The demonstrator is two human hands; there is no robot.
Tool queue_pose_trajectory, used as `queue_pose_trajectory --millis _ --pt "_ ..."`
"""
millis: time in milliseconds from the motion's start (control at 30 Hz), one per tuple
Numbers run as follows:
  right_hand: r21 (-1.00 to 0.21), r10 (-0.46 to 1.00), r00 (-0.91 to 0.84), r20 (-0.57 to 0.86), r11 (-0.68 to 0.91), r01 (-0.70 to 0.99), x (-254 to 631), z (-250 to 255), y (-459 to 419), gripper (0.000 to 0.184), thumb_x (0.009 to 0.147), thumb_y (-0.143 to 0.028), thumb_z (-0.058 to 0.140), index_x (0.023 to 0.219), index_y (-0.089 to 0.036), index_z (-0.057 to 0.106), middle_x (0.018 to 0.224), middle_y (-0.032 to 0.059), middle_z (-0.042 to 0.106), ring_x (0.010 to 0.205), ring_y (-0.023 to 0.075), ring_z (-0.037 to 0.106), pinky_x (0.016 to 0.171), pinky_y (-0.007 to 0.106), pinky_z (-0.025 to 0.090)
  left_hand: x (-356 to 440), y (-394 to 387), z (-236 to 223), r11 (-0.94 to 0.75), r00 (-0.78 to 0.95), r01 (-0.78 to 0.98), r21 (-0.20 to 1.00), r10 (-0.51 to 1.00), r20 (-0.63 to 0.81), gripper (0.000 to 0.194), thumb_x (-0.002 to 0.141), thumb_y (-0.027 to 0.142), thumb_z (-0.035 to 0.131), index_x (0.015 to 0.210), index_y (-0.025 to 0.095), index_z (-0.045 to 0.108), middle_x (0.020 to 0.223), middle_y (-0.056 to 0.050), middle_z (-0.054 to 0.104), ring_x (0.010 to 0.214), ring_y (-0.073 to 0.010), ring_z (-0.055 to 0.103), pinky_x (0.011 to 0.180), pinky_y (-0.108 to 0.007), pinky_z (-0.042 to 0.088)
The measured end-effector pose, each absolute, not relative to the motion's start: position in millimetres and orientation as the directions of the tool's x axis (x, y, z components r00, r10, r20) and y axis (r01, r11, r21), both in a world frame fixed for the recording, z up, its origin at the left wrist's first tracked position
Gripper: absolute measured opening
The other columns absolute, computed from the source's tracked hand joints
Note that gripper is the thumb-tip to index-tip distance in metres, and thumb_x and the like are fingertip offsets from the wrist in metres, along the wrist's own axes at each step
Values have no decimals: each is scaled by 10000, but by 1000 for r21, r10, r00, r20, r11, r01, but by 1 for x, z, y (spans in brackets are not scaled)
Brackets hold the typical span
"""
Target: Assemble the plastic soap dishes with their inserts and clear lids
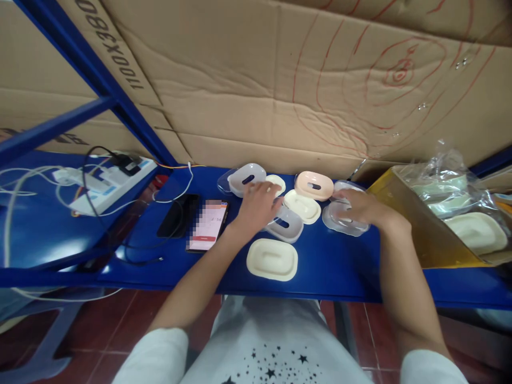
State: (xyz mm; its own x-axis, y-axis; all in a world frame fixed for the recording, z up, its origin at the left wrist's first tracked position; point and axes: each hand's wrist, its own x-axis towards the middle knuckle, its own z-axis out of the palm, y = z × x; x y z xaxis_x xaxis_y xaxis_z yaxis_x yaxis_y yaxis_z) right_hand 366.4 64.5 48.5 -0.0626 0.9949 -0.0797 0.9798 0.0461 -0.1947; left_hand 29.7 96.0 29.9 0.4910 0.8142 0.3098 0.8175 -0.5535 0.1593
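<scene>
My left hand reaches over a small group of oval pieces, its fingers apart. Beneath its fingertips are a small cream piece and a grey oval shell with a slot; whether it touches them I cannot tell. A second grey slotted shell lies just behind it. My right hand, fingers spread, is over translucent plastic shells and appears to touch them. Between my hands are a peach slotted shell and a cream oval tray. Another cream tray lies nearest me.
On the left, a lit phone lies beside a dark phone, with cables and a power strip beyond. At right stands an open box with plastic-wrapped pieces. A cardboard wall closes the back.
</scene>
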Motion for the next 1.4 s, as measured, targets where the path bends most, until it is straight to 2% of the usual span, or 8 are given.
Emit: queue_pose_trajectory --millis 100,167,367,567,833,1067,1233,1400 --pt "-182 993 -51 -102 31 983 379 28 23 866 786 -402 881 1583 -311 556 1663 146 533 1508 467 511 1202 668 431 23 39 22 -796 719 582 167 599 352 315 1097 440 592 1329 246 683 1429 -106 688 1316 -314 629 1190 -535 362" --pt "-189 995 -46 -91 28 981 385 20 1 862 861 -452 820 1641 -342 470 1719 118 464 1564 451 444 1233 705 373 13 6 8 -844 765 513 157 532 362 373 1102 472 583 1386 239 652 1496 -130 639 1347 -319 610 1222 -562 336" --pt "-446 969 -188 159 240 862 372 30 -1 737 954 -645 717 1598 -361 501 1602 79 605 1452 367 587 1194 583 489 -5 -27 -36 -855 741 504 122 501 447 280 1127 338 520 1328 212 669 1495 -174 632 1369 -304 600 1250 -594 318" --pt "-289 896 -373 239 433 854 276 21 71 758 1002 -677 637 1635 -292 471 1630 148 556 1516 400 497 1233 635 398 -4 -24 -46 -851 693 503 153 502 517 199 1113 268 553 1249 219 689 1393 -120 709 1313 -256 641 1262 -544 317" --pt "-223 890 -269 368 365 904 267 22 54 559 1110 -547 486 1555 -216 556 1597 171 582 1495 361 519 1225 558 410 -6 -25 -47 -849 690 480 221 521 503 153 1109 239 565 1176 209 699 1324 -94 731 1290 -230 660 1281 -512 276" --pt "-107 966 -44 256 73 992 320 -12 -61 560 1055 -609 563 1491 -263 614 1449 173 691 1312 416 646 1043 610 511 -4 -22 -44 -846 697 437 306 533 479 157 1106 216 556 1113 221 713 1281 -62 741 1248 -214 675 1284 -503 286" --pt "-172 969 -81 231 123 977 312 -19 -79 472 1106 -419 506 1567 -344 567 1494 104 697 1378 341 659 1204 643 420 -4 -23 -44 -841 700 442 310 540 467 157 1104 196 553 1118 211 709 1273 -77 738 1259 -217 672 1287 -516 286" --pt "-278 977 -119 177 165 946 312 2 -73 465 1127 -426 448 1574 -359 554 1534 63 675 1399 319 656 1143 595 508 -5 -23 -45 -851 711 436 292 525 469 150 1107 202 546 1137 214 692 1278 -77 732 1258 -220 667 1279 -524 286"
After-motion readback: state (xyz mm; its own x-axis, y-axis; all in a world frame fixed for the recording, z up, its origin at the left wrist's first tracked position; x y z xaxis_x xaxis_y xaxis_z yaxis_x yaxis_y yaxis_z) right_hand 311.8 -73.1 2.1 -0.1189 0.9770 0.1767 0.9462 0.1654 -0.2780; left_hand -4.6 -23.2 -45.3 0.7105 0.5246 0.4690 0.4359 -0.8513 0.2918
